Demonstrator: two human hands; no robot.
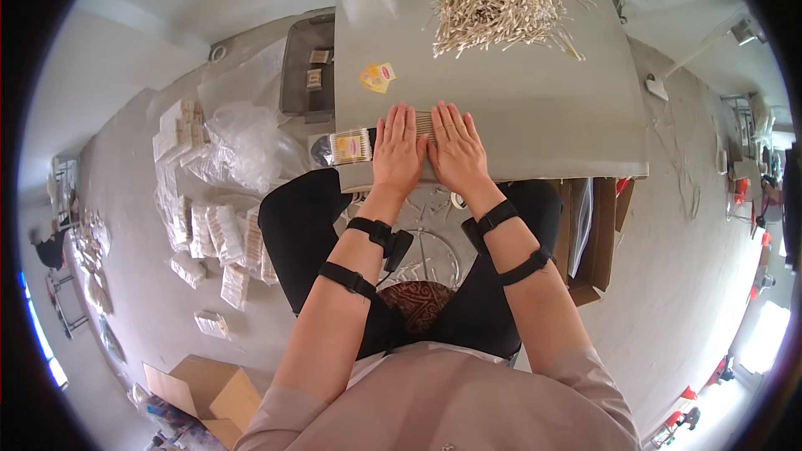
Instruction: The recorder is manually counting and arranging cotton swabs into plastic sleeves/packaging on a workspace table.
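Observation:
My left hand [399, 149] and my right hand [456, 150] lie flat side by side at the table's near edge, fingers stretched out and pointing away from me. Under and between them shows a row of thin cotton swabs [425, 123], mostly covered by my palms. Just left of my left hand sits a flat pack of swabs [351, 146] with a yellow label. Farther up the table rest a few yellow cards [378, 77], apart from both hands. A big loose heap of swabs [508, 2] covers the table's far side.
Beside the table's left edge stands a grey bin [292, 75] with small packs inside. Clear plastic bags [242, 138] and several bagged swab bundles [221, 234] lie on the floor at left. Cardboard boxes stand at lower left [205, 392] and under the table's right side [595, 242].

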